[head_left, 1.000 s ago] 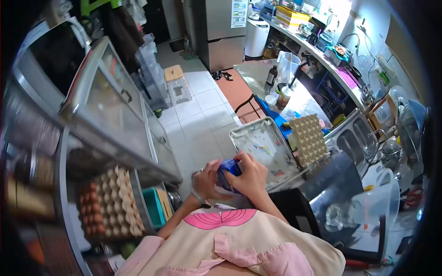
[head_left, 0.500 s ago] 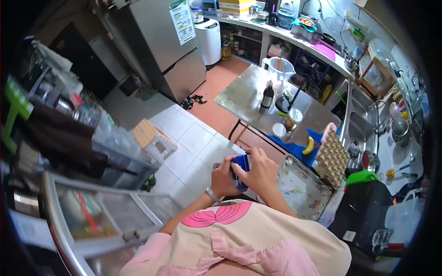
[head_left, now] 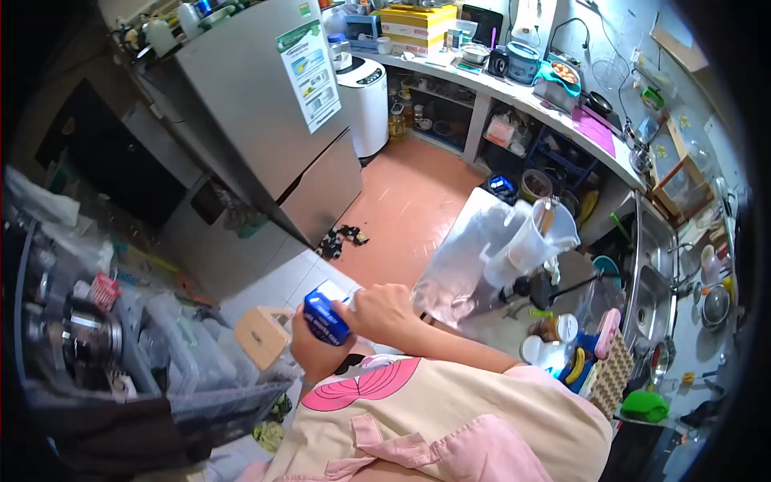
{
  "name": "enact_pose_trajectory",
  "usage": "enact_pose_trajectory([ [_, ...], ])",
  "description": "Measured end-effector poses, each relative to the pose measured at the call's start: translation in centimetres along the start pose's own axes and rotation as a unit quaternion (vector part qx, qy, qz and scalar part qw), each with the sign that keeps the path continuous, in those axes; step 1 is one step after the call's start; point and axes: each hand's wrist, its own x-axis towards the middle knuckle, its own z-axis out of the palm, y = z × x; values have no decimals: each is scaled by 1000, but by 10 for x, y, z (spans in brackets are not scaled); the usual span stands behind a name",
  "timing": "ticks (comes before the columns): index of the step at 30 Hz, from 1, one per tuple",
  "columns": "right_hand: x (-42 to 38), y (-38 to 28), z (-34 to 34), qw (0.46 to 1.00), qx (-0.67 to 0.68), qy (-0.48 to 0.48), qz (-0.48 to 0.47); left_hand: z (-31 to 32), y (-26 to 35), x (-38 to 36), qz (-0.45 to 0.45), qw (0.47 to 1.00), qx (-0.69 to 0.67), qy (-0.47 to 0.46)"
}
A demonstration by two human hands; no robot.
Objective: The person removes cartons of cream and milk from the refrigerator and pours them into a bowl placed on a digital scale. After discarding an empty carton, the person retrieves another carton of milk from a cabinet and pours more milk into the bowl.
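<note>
A small blue box with white lettering [head_left: 327,312] is held up in front of my apron [head_left: 450,402]. My left hand [head_left: 316,351] wraps round its lower left side, with the fingers closed. From the right, my right hand [head_left: 384,312] presses its curled fingers and thumb against the box's right edge. Part of the box is hidden behind both hands. The lettering is too blurred to read in full.
A steel table [head_left: 462,249] carries a clear pitcher [head_left: 530,249], jars and bananas [head_left: 575,365]. The fridge [head_left: 257,104] stands ahead. Plastic bins [head_left: 173,353] and a wooden-topped stool [head_left: 262,337] are at left. An egg tray [head_left: 608,373] sits near the sink [head_left: 652,265].
My view has turned and the steel table now lies further to the right. Both hands have moved left with the blue box, and its printed face now shows more.
</note>
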Motion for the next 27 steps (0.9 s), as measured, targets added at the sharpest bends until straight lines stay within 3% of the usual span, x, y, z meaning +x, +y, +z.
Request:
enact_pose_trajectory([
  [4,121,34,11,996,26,46,-65,35,-29,108,-19,997,-45,-63],
  [6,179,49,-3,994,15,13,-103,54,-47,167,-6,992,-64,-108],
  [9,246,78,-48,991,-4,10,-135,100,-37,275,121,954,-223,-160],
  [10,262,89,-65,987,-9,21,-157,114,-26,311,126,951,-225,-172],
  [13,304,115,-106,983,-26,50,-175,145,12,407,272,888,-204,-311],
  [16,347,146,-145,976,-73,83,-190,196,40,476,319,840,-260,-354],
  [18,377,169,-169,970,-85,39,-224,238,61,515,337,815,-290,-371],
  [21,425,228,-193,955,-91,30,-281,308,91,566,331,689,-359,-535],
  [22,444,254,-200,942,-98,49,-318,336,94,581,337,686,-357,-537],
  [24,477,302,-214,927,-113,68,-351,399,93,603,423,721,-365,-409],
  [26,508,351,-229,937,-164,122,-284,465,101,617,457,735,-378,-329],
  [27,527,374,-238,938,-186,151,-251,492,111,628,431,748,-376,-336],
])
